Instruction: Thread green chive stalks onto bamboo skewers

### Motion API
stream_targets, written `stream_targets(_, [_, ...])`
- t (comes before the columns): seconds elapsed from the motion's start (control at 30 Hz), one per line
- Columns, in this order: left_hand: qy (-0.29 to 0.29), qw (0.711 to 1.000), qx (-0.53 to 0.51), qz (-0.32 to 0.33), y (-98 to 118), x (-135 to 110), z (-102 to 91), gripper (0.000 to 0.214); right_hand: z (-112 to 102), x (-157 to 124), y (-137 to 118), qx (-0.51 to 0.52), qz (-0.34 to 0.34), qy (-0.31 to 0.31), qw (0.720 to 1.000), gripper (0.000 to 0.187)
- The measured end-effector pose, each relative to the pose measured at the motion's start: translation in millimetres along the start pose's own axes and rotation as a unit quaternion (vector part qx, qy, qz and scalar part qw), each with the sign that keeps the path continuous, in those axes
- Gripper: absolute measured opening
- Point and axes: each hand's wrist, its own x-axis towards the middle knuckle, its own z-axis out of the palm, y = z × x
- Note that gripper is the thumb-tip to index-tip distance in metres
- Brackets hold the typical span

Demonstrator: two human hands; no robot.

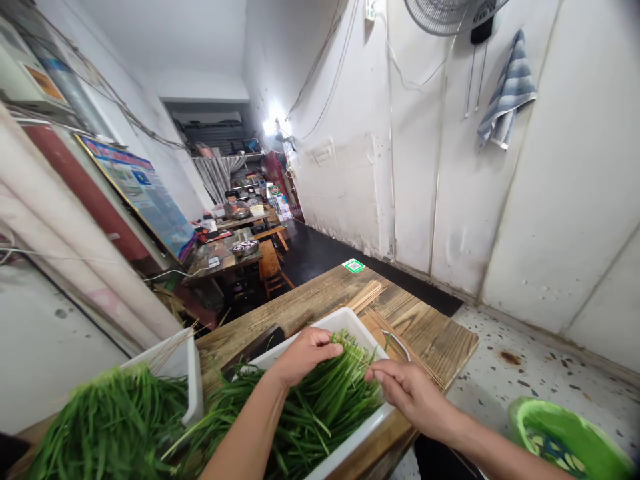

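A white plastic tray [353, 441] in front of me holds a heap of long green chives [320, 417], their pale cut ends gathered at the far right. My left hand [307, 353] curls over those ends, thumb and fingers closed on some of the chives. Just right of it, my right hand [407, 390] is pinched on what looks like a thin bamboo skewer [368, 364]; its tip points at the chive stems, and most of it is hidden by the fingers.
More chives [115, 417] overflow a second white tray [195, 373] at left. Behind the near tray lie a dark-bladed knife [255, 348] and bamboo skewers [367, 295] on the wooden table [435, 327]. A green basin [525, 420] stands lower right. A person [233, 203] sits farther back.
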Motion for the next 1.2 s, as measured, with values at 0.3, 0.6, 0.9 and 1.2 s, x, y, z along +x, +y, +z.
stream_targets(0.3, [-0.084, 0.994, 0.060, 0.038, 12.4, -5.6, 7.8, 0.036, 5.9, 3.5, -12.1, -0.099, -0.054, 0.030, 0.993, 0.032])
stream_targets(0.6, [-0.201, 0.972, 0.118, 0.025, 12.0, 7.3, -10.5, 0.066, 3.3, -9.2, -0.2, -0.127, 0.011, 0.025, 0.992, 0.034])
stream_targets(0.9, [-0.144, 0.989, 0.021, -0.010, -1.9, -2.2, 7.2, 0.037, -65.9, 53.7, -56.9, -0.403, -0.084, -0.087, 0.907, 0.035])
stream_targets(1.2, [0.028, 0.997, 0.007, 0.078, 19.3, -12.0, -18.6, 0.031, -56.3, 99.6, -94.0, -0.256, -0.083, -0.198, 0.943, 0.028])
